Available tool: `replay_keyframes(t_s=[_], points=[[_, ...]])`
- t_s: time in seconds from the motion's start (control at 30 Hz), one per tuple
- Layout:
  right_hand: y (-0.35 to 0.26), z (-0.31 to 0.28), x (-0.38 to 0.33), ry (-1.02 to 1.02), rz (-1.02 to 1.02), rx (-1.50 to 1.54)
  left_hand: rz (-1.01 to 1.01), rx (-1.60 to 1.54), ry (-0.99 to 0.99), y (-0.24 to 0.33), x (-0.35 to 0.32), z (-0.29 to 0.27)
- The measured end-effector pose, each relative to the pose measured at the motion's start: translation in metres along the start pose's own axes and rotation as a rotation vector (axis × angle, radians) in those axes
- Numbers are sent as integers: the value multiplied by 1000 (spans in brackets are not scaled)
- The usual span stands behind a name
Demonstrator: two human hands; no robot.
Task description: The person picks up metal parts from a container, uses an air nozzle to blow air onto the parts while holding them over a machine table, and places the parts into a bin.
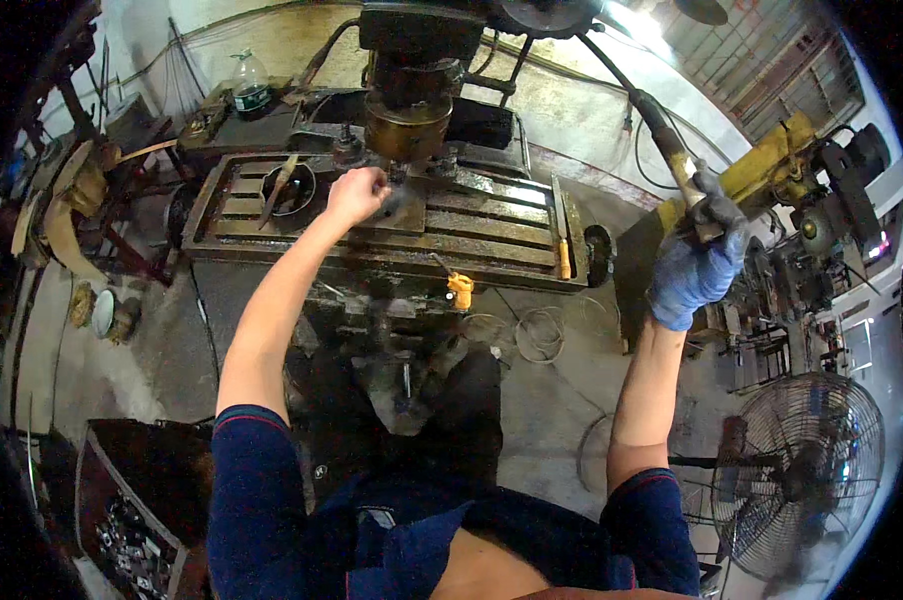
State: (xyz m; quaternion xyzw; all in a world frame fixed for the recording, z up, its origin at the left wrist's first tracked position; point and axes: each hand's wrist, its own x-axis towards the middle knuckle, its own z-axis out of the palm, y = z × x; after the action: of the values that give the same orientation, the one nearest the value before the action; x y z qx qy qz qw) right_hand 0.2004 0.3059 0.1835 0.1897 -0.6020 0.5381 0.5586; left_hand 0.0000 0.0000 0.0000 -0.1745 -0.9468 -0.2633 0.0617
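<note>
My bare left hand [358, 197] reaches over the slotted machine table [512, 235], just below the spindle head [408, 125] of a milling or drilling machine. Its fingers are curled together; whatever they may hold is too small to make out. A dark piece [402, 208] lies beside the fingertips. Off to the right, raised, my right hand [700, 265] wears a blue-grey glove. It is wrapped round the end of the machine's long lever handle [680, 165]. On the table left of my left hand stands a round pot [294, 207] with a brush [280, 188] lying across it.
A yellow-handled tool [459, 287] sits at the table's front edge, and another yellow handle [565, 258] lies at its right end. A floor fan [797, 475] stands lower right. A bin of metal parts [132, 545] is lower left. A clear bottle [249, 85] stands at the back.
</note>
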Motion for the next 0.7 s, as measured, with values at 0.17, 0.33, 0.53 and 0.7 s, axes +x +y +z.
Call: replay_keyframes(t_s=[0.17,0.33,0.53,0.7], points=[[8,0,-8,14,-21,108,249,58,-51,-10,-34,-54],[17,-5,-17,52,-63,79,140,211,-206,-8,-109,-148],[19,-21,-25,64,61,43,-43,351,-87,-54,-242,-262],[62,-53,-27,-67,-293,-543,-355,296,287,-96,-411,-335]])
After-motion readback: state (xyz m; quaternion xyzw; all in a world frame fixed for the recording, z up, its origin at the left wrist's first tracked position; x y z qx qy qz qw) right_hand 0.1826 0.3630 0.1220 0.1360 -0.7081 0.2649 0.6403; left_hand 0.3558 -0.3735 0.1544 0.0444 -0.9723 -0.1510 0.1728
